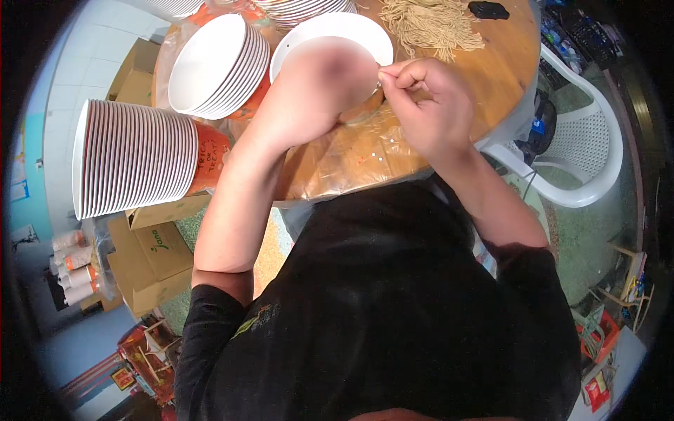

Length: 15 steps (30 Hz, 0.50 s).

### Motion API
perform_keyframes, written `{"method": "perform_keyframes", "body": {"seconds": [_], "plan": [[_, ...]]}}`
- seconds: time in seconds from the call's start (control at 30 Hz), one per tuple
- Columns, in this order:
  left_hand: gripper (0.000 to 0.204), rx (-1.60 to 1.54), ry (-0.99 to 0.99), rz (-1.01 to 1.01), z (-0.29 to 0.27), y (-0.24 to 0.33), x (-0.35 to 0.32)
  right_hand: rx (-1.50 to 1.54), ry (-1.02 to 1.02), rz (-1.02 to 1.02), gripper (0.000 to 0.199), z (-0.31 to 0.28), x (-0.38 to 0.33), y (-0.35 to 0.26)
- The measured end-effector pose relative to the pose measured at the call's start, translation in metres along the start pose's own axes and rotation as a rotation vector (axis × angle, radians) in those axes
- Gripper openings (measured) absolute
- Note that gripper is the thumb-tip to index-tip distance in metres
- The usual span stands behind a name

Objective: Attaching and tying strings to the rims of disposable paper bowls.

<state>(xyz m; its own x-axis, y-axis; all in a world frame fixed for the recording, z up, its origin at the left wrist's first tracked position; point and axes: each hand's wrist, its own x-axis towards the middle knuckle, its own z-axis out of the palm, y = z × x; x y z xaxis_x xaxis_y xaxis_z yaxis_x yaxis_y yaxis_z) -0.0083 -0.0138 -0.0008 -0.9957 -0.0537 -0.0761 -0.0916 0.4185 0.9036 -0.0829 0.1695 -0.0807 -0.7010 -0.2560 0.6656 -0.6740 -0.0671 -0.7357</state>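
A round white-lined paper bucket (328, 27) is in front of me on the wooden table, its mouth facing up toward me. My left hand (316, 91) reaches over its opening; the fingers are blurred and hidden, so their grip does not show. At the bucket's right rim, my right hand (432, 98) is closed in a pinch of thumb and forefinger. Whatever lies between those fingertips is too small to make out. Just beyond the right hand, a bundle of tan cords (432, 29) is spread on the table.
A nested stack of orange, white-lined buckets (133, 158) lies sideways at the left. Another stack (217, 67) leans behind it. A flat black object (489, 10) is near the cords. Small white bits dot the table (330, 168). A white plastic chair (583, 140) stands right; cardboard boxes (151, 259) sit lower left.
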Motion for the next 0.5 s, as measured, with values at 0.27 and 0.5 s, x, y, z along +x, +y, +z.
{"method": "perform_keyframes", "body": {"seconds": [0.27, 0.5], "plan": [[0.018, -0.035, 0.120, 0.066, 0.006, -0.011, 0.003, -0.134, -0.145, 0.027, 0.012, -0.024, 0.005, -0.012], [0.023, 0.290, 0.180, 0.117, 0.007, -0.005, -0.001, 0.281, -0.500, 0.501, 0.019, -0.068, 0.007, -0.033]]}}
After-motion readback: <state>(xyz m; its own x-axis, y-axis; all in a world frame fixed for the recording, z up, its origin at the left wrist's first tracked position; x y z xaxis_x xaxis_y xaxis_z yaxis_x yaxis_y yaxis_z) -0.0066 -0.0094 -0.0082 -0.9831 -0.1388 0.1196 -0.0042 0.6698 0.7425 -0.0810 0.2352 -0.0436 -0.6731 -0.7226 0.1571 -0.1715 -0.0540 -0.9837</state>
